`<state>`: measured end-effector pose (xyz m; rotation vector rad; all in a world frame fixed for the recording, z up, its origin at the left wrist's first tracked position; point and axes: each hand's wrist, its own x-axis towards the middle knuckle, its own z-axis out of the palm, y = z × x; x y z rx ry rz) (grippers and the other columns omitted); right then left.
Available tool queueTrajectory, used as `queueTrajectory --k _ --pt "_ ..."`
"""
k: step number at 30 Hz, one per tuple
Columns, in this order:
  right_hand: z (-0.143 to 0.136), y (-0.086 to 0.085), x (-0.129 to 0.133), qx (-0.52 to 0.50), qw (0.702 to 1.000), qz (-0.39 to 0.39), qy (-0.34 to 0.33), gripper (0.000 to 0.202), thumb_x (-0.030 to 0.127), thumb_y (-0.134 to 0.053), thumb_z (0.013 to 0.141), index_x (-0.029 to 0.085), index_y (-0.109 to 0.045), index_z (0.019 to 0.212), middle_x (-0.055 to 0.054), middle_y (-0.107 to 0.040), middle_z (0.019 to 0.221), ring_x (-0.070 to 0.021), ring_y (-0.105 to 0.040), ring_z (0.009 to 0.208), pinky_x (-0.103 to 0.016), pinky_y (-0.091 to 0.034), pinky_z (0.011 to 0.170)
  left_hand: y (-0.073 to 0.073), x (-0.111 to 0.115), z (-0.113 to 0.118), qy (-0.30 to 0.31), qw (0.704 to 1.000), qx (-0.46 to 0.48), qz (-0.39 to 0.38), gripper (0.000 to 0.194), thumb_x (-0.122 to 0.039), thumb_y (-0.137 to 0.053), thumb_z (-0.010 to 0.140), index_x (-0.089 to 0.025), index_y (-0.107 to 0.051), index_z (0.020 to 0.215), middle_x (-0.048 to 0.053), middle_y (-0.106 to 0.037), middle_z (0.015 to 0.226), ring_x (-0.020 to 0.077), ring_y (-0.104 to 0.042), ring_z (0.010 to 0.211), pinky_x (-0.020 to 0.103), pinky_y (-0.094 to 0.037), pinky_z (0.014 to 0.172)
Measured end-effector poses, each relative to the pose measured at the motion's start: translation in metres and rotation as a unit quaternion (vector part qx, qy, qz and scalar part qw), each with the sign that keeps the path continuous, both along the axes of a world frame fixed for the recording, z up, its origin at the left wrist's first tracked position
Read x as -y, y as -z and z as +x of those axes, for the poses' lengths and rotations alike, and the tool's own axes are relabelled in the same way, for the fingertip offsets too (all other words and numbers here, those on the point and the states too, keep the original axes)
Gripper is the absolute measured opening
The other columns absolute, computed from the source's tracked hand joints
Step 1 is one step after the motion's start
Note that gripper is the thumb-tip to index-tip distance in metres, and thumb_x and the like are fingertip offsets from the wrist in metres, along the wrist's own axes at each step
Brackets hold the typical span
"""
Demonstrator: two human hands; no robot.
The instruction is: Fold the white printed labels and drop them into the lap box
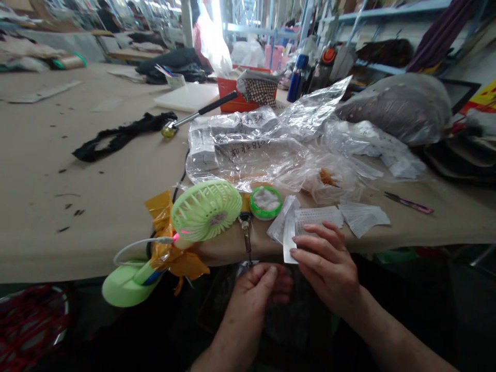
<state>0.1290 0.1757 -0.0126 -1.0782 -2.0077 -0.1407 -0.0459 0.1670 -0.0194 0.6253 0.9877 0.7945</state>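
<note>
At the table's front edge, my left hand (258, 292) is closed, thumb pressed on the curled index finger; what it pinches, if anything, is hidden. A small pale scrap shows beside its fingertips, under the tip of a slim metal tool (247, 238) hanging over the edge. My right hand (329, 263) lies with fingers stretched out over printed paper slips (318, 216), its fingertips touching a white folded strip (289, 238). Left of the slips stands a round green tub (266, 202) with white fluffy stuff inside.
A green fan (207, 211) is taped at the table edge, its cable beside it. Clear plastic bags (251, 155) lie behind the tub. More slips (364, 218) and small thread snips (408, 202) are at right. Farther back are a metal-headed tool (199, 114) and black cloth (124, 135).
</note>
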Motion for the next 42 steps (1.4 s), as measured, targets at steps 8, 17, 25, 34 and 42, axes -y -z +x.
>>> queueTrajectory --k 8,17,25,34,42 --pt "-0.002 -0.001 0.038 0.012 0.996 -0.035 -0.077 0.014 0.012 -0.054 0.088 0.018 -0.066 0.091 -0.002 -0.068 0.094 -0.0198 -0.055 0.104 -0.042 -0.037 0.101 -0.015 -0.006 0.029 -0.034 0.980 0.161 -0.114 0.017 -0.024 -0.071 0.075 -0.009 -0.068 0.082 0.005 -0.067 0.073 0.0093 -0.058 0.059 0.017 -0.045 0.054" --pt "0.031 -0.002 0.002 0.149 0.975 -0.048 0.159 0.026 0.018 -0.055 0.087 0.010 -0.063 0.110 -0.013 -0.064 0.108 -0.0295 -0.053 0.105 -0.047 -0.046 0.090 -0.012 -0.004 0.035 -0.004 0.991 0.020 -0.129 0.020 -0.025 -0.064 0.080 -0.008 -0.063 0.090 0.008 -0.068 0.066 0.0145 -0.062 0.055 0.023 -0.049 0.053" --pt "0.040 0.010 0.002 0.042 0.993 -0.023 0.104 0.014 0.010 -0.058 0.085 0.018 -0.066 0.094 -0.005 -0.069 0.095 -0.0216 -0.060 0.096 -0.041 -0.047 0.085 -0.014 -0.008 0.039 0.023 0.989 0.023 -0.141 0.017 -0.024 -0.059 0.083 -0.009 -0.062 0.089 0.008 -0.067 0.068 0.0130 -0.060 0.052 0.023 -0.049 0.053" --pt "0.028 0.007 0.025 -0.014 0.994 -0.049 -0.095 0.010 0.012 -0.063 0.083 0.020 -0.068 0.086 -0.002 -0.067 0.089 -0.0205 -0.055 0.102 -0.039 -0.047 0.088 -0.014 -0.014 0.043 0.068 0.978 0.148 -0.132 0.017 -0.017 -0.061 0.078 -0.006 -0.069 0.089 0.008 -0.065 0.070 0.0117 -0.059 0.057 0.019 -0.044 0.051" --pt "0.024 0.011 0.029 -0.003 0.991 -0.063 -0.115 0.015 0.015 -0.055 0.089 0.021 -0.067 0.083 0.001 -0.069 0.084 -0.0159 -0.058 0.098 -0.037 -0.045 0.092 -0.015 -0.009 0.042 0.057 0.967 0.198 -0.151 0.018 -0.022 -0.068 0.075 -0.006 -0.071 0.082 0.007 -0.065 0.070 0.0085 -0.055 0.058 0.015 -0.039 0.051"
